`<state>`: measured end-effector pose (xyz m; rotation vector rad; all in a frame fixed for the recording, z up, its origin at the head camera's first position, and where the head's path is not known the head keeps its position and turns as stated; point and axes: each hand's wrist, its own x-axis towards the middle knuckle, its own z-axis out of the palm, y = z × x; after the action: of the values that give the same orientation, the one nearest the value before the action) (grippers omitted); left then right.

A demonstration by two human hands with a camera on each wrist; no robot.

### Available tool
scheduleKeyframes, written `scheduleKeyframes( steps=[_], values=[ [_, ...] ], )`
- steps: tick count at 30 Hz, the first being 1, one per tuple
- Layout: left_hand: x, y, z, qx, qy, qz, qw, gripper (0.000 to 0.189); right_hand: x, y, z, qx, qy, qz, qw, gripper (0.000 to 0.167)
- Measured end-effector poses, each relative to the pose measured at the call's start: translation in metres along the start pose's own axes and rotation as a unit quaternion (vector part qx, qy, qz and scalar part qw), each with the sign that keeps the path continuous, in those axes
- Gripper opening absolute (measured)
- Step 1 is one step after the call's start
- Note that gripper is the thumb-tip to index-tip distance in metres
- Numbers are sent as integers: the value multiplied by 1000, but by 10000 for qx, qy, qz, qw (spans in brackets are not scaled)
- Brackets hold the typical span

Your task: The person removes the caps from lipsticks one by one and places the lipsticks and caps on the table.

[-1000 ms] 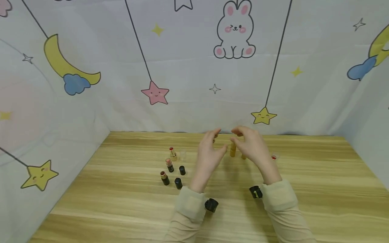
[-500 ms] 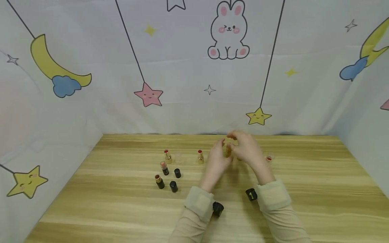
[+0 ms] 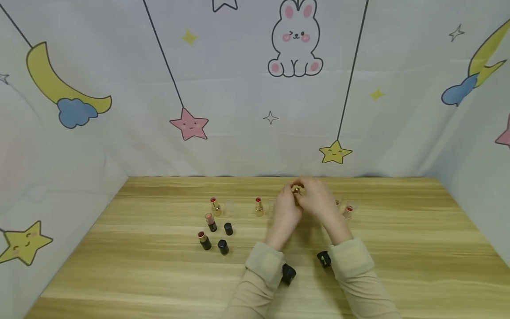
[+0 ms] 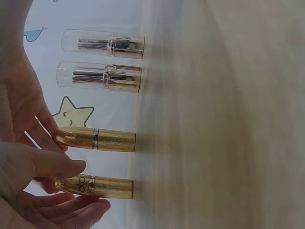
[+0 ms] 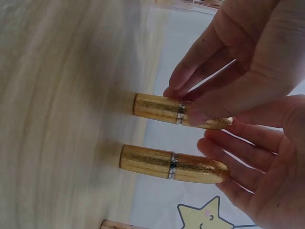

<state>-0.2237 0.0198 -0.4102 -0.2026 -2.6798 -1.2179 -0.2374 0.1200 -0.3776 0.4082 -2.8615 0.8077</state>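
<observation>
You seem to be securing the left gold lipstick [image 4: 109, 187], upright on the wood-grain table [image 3: 151, 283], left hand [image 3: 285, 212] pinching it, right hand [image 3: 318, 199] loose-fingered beside its cap [image 4: 72, 185], so the next move likely calls for a firm right-hand hold.

There, left wrist view, seven o'clock: "old" on a gold tube [image 4: 113, 187]! At eleven, a clear tube [image 4: 125, 46] bears unreadable lettering [image 4: 90, 41].
</observation>
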Motion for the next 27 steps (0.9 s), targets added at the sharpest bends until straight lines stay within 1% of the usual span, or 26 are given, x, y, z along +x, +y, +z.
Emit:
scheduleKeyframes(
  steps=[3, 7, 9, 12, 15, 19, 22, 27],
  values=[
    [0, -2, 2, -86, 132, -76, 9998, 41, 1, 0, 2, 49, -8, 50, 10000, 30],
    [1, -6, 4, -127, 253, 27, 9996, 32, 2, 2, 4, 121, 14, 42, 9999, 28],
    [1, -7, 4, -169, 246, 36, 9995, 28, 2, 3, 4, 160, 6, 56, 9999, 27],
    [1, -8, 6, -226, 209, -62, 9995, 26, 1, 4, 4, 207, -3, 78, 9998, 26],
    [0, -9, 8, -165, 267, -57, 9995, 24, 1, 5, 4, 198, 8, 92, 9998, 23],
    [-1, -10, 11, 39, 476, 131, 9988, 17, 1, 6, 5, 139, 33, 96, 9999, 22],
    [-2, -11, 11, 142, 592, 204, 9979, 12, 1, 5, 6, 129, 49, 97, 9999, 22],
    [-3, -11, 11, 144, 635, 189, 9977, 7, 0, 4, 7, 104, 45, 101, 9999, 15]
  ],
)
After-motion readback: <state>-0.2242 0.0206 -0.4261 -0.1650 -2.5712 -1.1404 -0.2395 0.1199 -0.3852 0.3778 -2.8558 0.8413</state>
